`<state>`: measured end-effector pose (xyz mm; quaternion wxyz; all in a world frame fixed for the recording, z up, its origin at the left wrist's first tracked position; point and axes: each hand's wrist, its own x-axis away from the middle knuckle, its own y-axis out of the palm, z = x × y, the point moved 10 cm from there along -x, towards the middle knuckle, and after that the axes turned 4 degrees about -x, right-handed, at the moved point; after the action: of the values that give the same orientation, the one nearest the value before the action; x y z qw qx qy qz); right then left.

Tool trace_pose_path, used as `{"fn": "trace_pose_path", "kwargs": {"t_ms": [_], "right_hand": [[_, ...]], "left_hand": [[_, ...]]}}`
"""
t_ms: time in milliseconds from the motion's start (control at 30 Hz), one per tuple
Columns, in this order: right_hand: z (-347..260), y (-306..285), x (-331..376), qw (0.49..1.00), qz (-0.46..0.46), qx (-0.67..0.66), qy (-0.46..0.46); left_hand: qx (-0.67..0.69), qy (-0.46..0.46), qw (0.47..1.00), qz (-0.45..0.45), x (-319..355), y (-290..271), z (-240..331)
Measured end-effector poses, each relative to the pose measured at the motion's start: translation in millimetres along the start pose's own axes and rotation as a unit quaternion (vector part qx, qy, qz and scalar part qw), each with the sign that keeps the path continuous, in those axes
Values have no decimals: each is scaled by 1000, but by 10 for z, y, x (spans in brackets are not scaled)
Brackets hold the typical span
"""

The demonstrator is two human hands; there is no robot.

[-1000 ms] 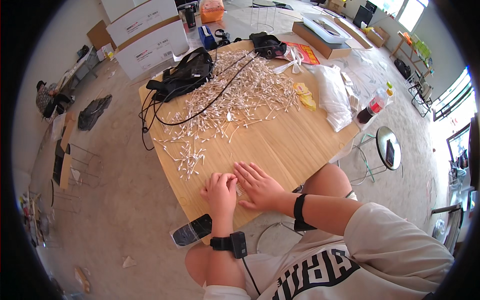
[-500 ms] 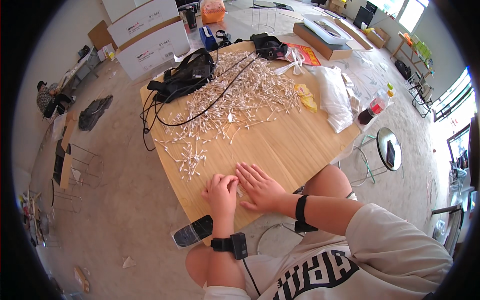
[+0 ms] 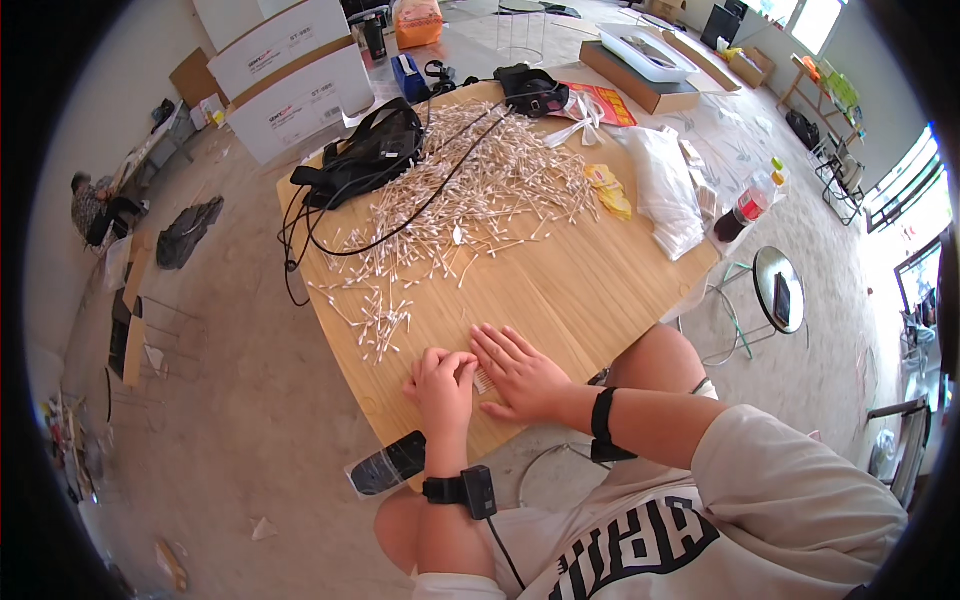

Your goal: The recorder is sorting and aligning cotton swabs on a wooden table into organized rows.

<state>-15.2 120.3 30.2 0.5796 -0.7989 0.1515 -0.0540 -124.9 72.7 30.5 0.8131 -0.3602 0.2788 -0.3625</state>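
Observation:
My right hand lies flat on the wooden table near its front edge, fingers stretched out and holding nothing. Beside it my left hand is closed, thumb and fingertips pinched together close to the right fingers. Whatever the pinch holds is hidden. A small row of thin whitish sticks shows between the hands, partly covered by the right one. Farther up the table spreads a big loose heap of cotton swabs. A smaller cluster of cotton swabs lies ahead of my left hand.
A black bag with a looping black cable overlaps the heap. Yellow wrappers, a clear plastic bag and a bottle of dark drink are toward the right. A phone sits at the front left corner.

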Motion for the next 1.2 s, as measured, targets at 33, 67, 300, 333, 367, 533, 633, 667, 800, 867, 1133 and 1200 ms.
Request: {"fn": "trace_pose_path", "kwargs": {"t_ms": [33, 67, 300, 333, 367, 533, 633, 667, 800, 867, 1133, 1200], "right_hand": [[3, -5, -1, 1000, 1, -1, 1], [3, -17, -1, 1000, 5, -7, 0], [21, -3, 1, 1000, 6, -3, -4], [14, -1, -12, 1000, 7, -2, -6], [3, -1, -25, 1000, 8, -9, -10], [8, 6, -36, 1000, 10, -9, -12], [13, 3, -45, 1000, 9, -5, -18], [12, 3, -50, 1000, 9, -6, -22], [18, 5, -53, 1000, 2, 11, -26], [17, -7, -68, 999, 0, 3, -31], [19, -11, -86, 999, 12, -3, -39], [11, 5, -89, 999, 6, -3, -37]], "left_hand": [[-1, 2, 1000, -1, 0, 0, 2], [0, 2, 1000, -1, 0, -2, 2], [-2, 4, 1000, -5, -14, 2, 13], [-2, 4, 1000, -3, -7, 2, -3], [-11, 4, 1000, -1, 4, 4, -16], [-16, -4, 1000, -6, 6, 18, -18], [-14, -8, 1000, -9, 8, 28, -28], [-14, -9, 1000, -8, 8, 28, -33], [-16, -9, 1000, -4, 4, 25, -20], [-7, -14, 1000, -15, 8, 56, -77], [-17, 50, 996, -73, 93, 14, 34], [-41, 21, 997, -62, 107, 17, 2]]}}
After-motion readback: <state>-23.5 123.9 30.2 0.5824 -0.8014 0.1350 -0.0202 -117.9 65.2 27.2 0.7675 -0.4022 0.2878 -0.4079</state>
